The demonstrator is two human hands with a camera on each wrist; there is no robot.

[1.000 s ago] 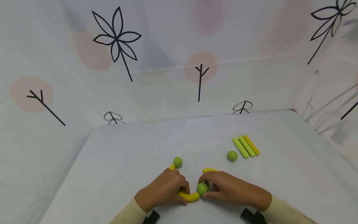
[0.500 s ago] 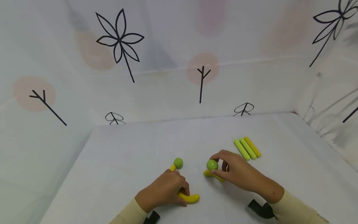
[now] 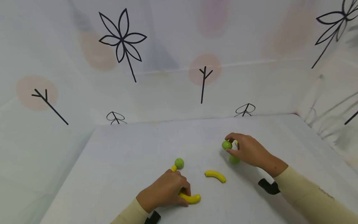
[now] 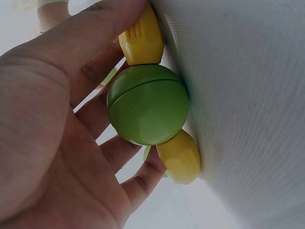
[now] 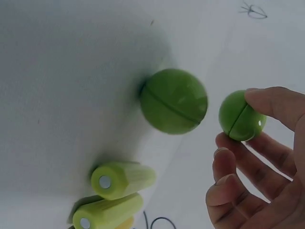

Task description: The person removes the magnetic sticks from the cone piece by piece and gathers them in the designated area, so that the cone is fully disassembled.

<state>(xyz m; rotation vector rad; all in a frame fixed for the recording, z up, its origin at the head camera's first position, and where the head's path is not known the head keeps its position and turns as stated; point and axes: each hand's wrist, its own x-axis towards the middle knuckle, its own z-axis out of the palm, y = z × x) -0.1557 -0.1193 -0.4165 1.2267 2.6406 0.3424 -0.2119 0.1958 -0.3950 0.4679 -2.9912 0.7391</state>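
Note:
My right hand [image 3: 251,151] pinches a green ball [image 3: 227,145] above the table, between thumb and fingers. A second green ball [image 5: 174,101] stands on the table just below it, partly covered in the head view. My left hand [image 3: 166,191] grips a curved yellow rod [image 3: 191,199], thumb on it. In the left wrist view, a green ball [image 4: 147,105] sits between that rod and another yellow rod [image 4: 180,157], touching both. Past the left fingertips is a further green ball [image 3: 179,163] against a yellow rod end. A loose curved yellow rod [image 3: 215,176] lies between the hands.
Straight light-green rods [image 5: 124,180] with metal end discs lie side by side near the right hand, mostly hidden behind it in the head view. The white table [image 3: 134,146] ends at a patterned fabric wall [image 3: 167,93].
My right hand has lifted the green ball away from the end of the left curved rod and carried it far right, past the loose curved rod. The left hand keeps its place.

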